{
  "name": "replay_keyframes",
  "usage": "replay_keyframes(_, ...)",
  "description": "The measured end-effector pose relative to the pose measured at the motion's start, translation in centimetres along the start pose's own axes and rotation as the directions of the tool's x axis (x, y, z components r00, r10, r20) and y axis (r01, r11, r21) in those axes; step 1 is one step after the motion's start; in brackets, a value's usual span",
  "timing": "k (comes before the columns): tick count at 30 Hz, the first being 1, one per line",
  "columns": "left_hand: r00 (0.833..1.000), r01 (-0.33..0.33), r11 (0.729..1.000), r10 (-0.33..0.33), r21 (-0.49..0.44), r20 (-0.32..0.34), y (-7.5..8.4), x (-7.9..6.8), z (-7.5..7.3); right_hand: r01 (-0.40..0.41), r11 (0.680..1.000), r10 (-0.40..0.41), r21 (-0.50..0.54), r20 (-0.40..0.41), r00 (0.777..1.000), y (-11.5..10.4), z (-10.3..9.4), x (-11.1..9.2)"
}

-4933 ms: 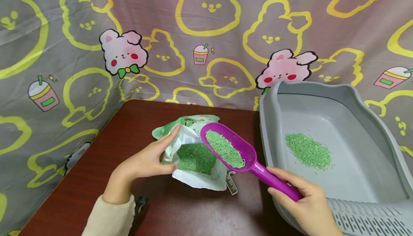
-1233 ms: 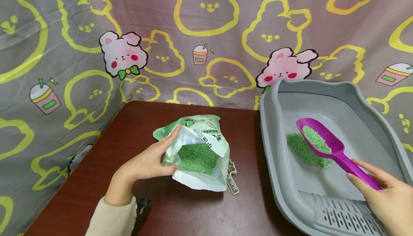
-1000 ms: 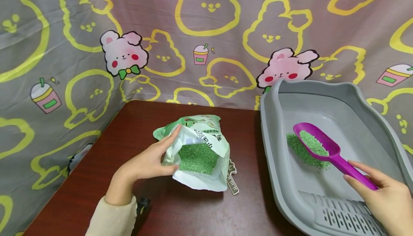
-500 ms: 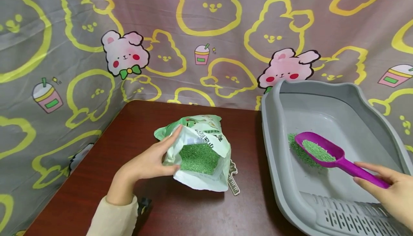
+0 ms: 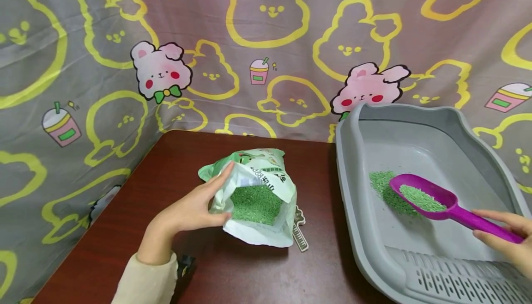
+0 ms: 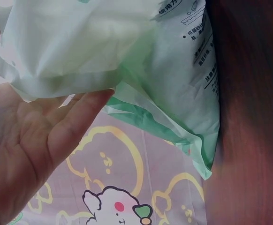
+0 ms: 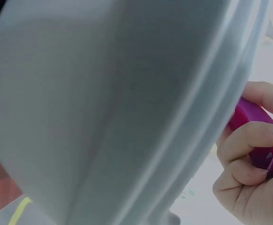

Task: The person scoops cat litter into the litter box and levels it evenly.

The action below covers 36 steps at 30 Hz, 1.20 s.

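Note:
My left hand [image 5: 193, 209] grips the mouth of a pale green and white plastic bag [image 5: 257, 234], thumb at the lower edge and a finger along the upper one. The bag lies with its opening towards me, and green litter pellets [image 5: 254, 204] show inside. In the left wrist view the hand [image 6: 38, 131] holds the bag's edge [image 6: 75, 86]. My right hand [image 5: 509, 237] has its fingers curled round the handle of a purple scoop [image 5: 471, 217] carrying green pellets [image 5: 421, 198]. The scoop is low over the grey litter tray [image 5: 347, 193], overlapping a loose pile of pellets [image 5: 382, 179].
A small flat scoop-like piece with slots [image 5: 300, 237] lies partly under the bag's right side. A dark object [image 5: 184, 264] sits by the left sleeve. The brown table [image 5: 124, 211] meets a patterned curtain [image 5: 208, 8] at the back and left. A slotted ledge [image 5: 449, 276] crosses the tray's near end.
The loaded scoop went from over the bag to over the tray. In the last second it sank and shifted right, uncovering more of the pile. My left hand and the bag stayed put.

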<state>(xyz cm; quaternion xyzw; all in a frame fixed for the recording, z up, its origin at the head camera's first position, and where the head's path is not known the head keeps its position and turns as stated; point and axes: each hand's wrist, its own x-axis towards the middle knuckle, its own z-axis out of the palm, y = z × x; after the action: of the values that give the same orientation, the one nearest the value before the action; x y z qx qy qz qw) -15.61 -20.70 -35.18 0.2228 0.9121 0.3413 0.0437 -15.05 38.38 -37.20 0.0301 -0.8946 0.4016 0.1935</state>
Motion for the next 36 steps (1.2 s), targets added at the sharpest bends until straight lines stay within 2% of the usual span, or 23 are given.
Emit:
replay_keyframes(4,1.000,-0.002,1.000,0.002,-0.006,-0.001,0.0,0.0,0.1,0.030,1.000,-0.030,0.001,-0.010,0.999,1.0,-0.1,0.4)
replay_keyframes(11,1.000,0.004,1.000,-0.004,-0.013,0.001,0.1,0.0,0.0,0.029,1.000,-0.028,-0.008,0.031,0.999,0.2,-0.5,0.3)
replay_keyframes(15,1.000,0.009,1.000,-0.009,-0.010,0.003,0.1,0.0,0.0,0.080,0.996,-0.081,0.029,0.030,0.996,0.6,-0.6,0.5)
replay_keyframes(24,1.000,0.010,1.000,-0.010,-0.003,0.000,0.1,0.0,0.0,0.167,0.986,-0.168,0.024,0.049,0.985,1.0,-0.8,0.6)
replay_keyframes(32,1.000,0.010,1.000,-0.010,-0.002,-0.005,0.1,0.0,0.1,0.140,0.986,-0.131,-0.091,0.097,0.987,0.5,-0.9,0.5)
replay_keyframes(36,1.000,0.001,1.000,-0.001,-0.006,-0.004,0.1,-0.1,0.1,0.159,0.977,-0.145,-0.140,0.111,0.983,0.6,-1.3,0.7)
